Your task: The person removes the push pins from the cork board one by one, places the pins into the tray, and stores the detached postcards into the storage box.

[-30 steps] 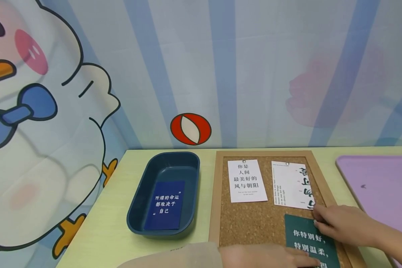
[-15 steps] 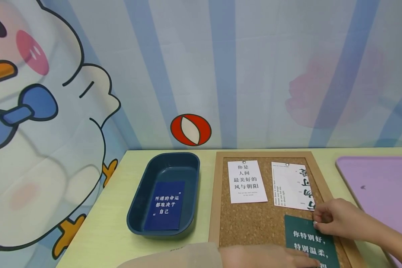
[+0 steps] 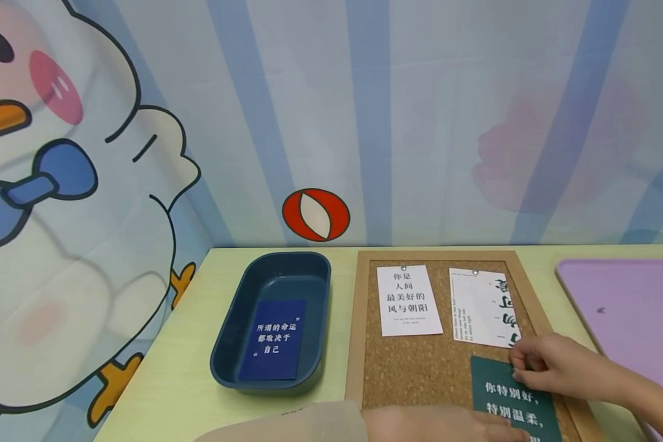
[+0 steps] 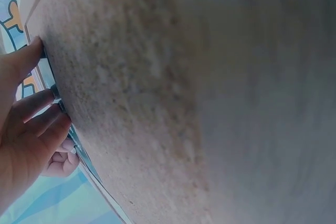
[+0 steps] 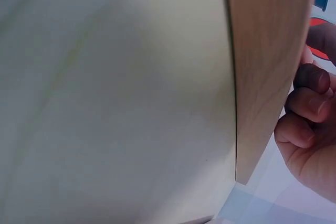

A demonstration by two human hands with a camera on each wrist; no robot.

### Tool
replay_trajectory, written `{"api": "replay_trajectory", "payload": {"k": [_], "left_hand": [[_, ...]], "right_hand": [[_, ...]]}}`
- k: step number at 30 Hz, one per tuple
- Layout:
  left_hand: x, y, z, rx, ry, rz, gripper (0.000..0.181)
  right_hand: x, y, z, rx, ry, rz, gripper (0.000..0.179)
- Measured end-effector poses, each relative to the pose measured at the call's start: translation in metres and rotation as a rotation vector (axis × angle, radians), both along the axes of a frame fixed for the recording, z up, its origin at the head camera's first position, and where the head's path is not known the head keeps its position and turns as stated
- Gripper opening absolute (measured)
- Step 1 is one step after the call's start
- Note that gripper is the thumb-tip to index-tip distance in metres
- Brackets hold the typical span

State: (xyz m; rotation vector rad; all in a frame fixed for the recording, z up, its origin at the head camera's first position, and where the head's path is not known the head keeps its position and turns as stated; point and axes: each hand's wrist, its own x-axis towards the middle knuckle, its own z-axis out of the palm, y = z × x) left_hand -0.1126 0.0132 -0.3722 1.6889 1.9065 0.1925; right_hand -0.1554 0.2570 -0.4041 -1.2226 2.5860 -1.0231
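On the cork board [image 3: 409, 374] lies a dark green card [image 3: 508, 387] with white writing, its lower part cut off by the head view. My left hand [image 3: 447, 422] rests flat across that card; in the left wrist view its fingers [image 4: 44, 124] spread along the card. At the card's top edge, my right hand [image 3: 563, 371] has thumb and forefinger drawn together round what looks like a small pale pin, mostly hidden by the fingers. Its other fingers [image 5: 302, 106] are curled in the right wrist view. Two white cards [image 3: 410, 301] hang above, each with a silver pin at its top.
Left of the board stands a dark blue tub [image 3: 315, 368] with a navy card [image 3: 273, 344] in it. A lilac tray [image 3: 635, 307] lies to the right. The board's wooden frame [image 3: 356, 344] rests on a pale yellow table [image 3: 171, 380], before a printed backdrop.
My right hand has shifted slightly left along the green card's top edge, and its forefinger has lifted and bent more. The left hand and the cards stay put.
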Motion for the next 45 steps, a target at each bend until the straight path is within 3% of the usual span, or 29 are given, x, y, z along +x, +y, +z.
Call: {"api": "replay_trajectory", "payload": {"k": [8, 17, 27, 37, 45], "left_hand": [[0.0, 0.001, -0.001, 0.011, -0.037, 0.006, 0.068], [0.001, 0.0, 0.0, 0.001, -0.012, 0.018, 0.068], [0.005, -0.003, 0.002, 0.001, -0.023, 0.045, 0.066], [0.001, 0.002, 0.0, -0.016, 0.048, 0.03, 0.064], [0.007, -0.001, 0.004, -0.026, -0.016, 0.09, 0.067]], "right_hand": [[0.001, 0.0, 0.001, -0.062, 0.057, 0.008, 0.024], [-0.001, 0.001, 0.006, -0.11, 0.124, -0.039, 0.027], [-0.004, 0.009, 0.013, -0.092, 0.046, -0.106, 0.027], [-0.008, 0.02, 0.021, -0.087, 0.164, -0.143, 0.03], [-0.01, 0.031, 0.026, -0.056, 0.182, -0.221, 0.033]]}}
